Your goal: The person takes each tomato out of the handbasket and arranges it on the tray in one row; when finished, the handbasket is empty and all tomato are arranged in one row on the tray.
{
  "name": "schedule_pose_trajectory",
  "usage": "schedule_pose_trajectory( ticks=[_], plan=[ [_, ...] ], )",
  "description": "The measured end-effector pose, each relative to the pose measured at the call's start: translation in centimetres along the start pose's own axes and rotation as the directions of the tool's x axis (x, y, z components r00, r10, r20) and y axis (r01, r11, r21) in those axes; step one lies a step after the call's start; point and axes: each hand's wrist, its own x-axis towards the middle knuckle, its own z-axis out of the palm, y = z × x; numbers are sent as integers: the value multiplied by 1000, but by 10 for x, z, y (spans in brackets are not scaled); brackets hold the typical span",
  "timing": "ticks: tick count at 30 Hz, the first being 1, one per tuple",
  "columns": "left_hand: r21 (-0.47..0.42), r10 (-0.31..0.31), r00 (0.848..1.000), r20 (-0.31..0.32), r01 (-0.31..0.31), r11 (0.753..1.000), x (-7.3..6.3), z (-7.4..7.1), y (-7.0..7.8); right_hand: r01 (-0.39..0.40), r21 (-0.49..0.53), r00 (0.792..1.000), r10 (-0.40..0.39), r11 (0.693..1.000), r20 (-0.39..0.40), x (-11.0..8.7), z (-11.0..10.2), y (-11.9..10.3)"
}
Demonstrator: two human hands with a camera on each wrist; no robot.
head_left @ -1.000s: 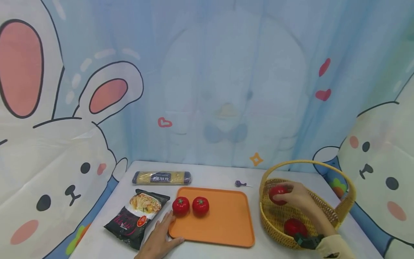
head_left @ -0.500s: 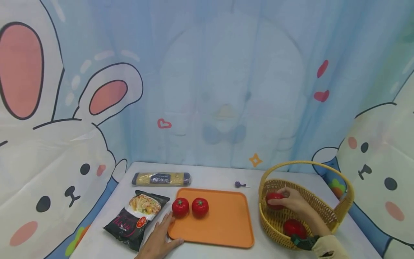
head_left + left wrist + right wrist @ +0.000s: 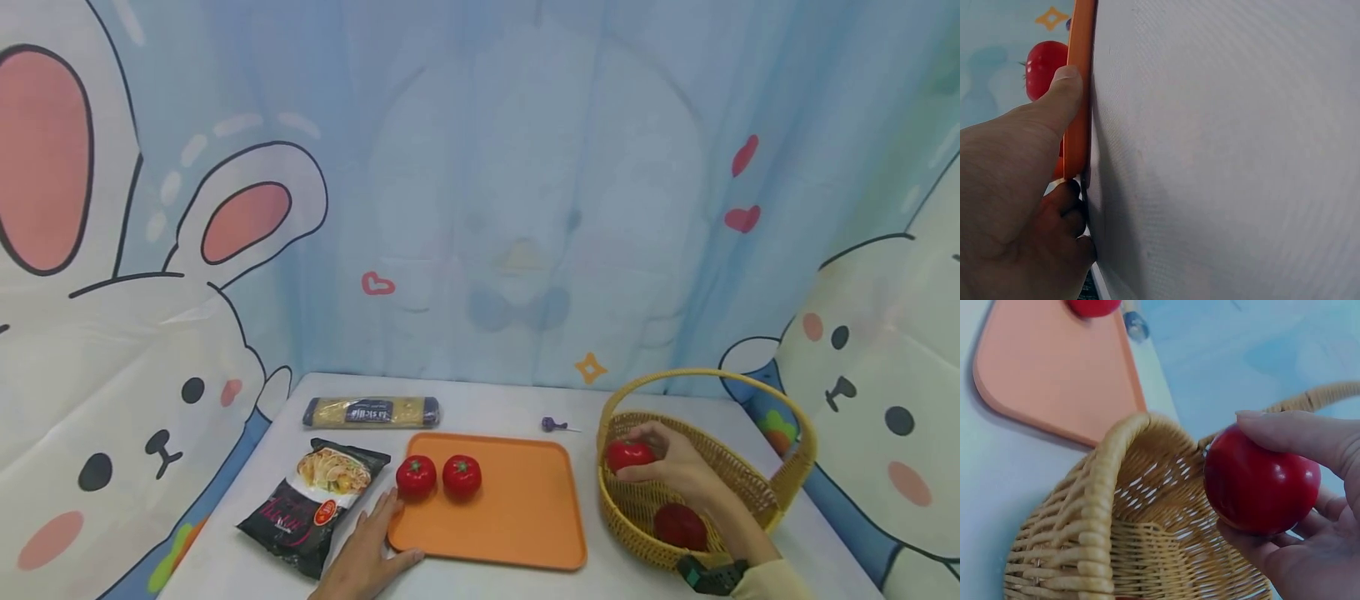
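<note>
In the head view my right hand (image 3: 671,462) holds a red tomato (image 3: 628,455) over the far left part of the wicker basket (image 3: 617,508). The right wrist view shows thumb and fingers around the tomato (image 3: 1260,481), close above the basket rim (image 3: 1100,506). Another red round fruit (image 3: 680,527) lies at the basket's near side. My left hand (image 3: 365,554) rests at the near left corner of an orange tray (image 3: 517,517), thumb along its front edge. Two tomatoes, one at the left (image 3: 416,477) and one beside it (image 3: 462,477), sit on the tray.
Left of the tray lies a black food packet (image 3: 315,508). Behind it is a pack of pasta (image 3: 372,412). A small purple object (image 3: 553,425) with a thin pin lies beyond the tray. The basket's tall arched handle (image 3: 708,372) rises over its opening. A printed curtain (image 3: 465,208) hangs behind the table.
My right hand has moved the tomato left and slightly up, toward the basket's left rim. The left hand keeps its place at the tray corner.
</note>
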Motion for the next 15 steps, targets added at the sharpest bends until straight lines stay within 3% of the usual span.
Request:
schedule_pose_trajectory(
  ticks=[7,15],
  plan=[
    [5,-25,1000,13,25,1000,0,-1,2,101,-11,994,-100,995,42,-11,1,-15],
    [11,-6,1000,4,6,1000,-1,-1,1,234,-19,970,-232,972,78,-23,5,-26]
  ],
)
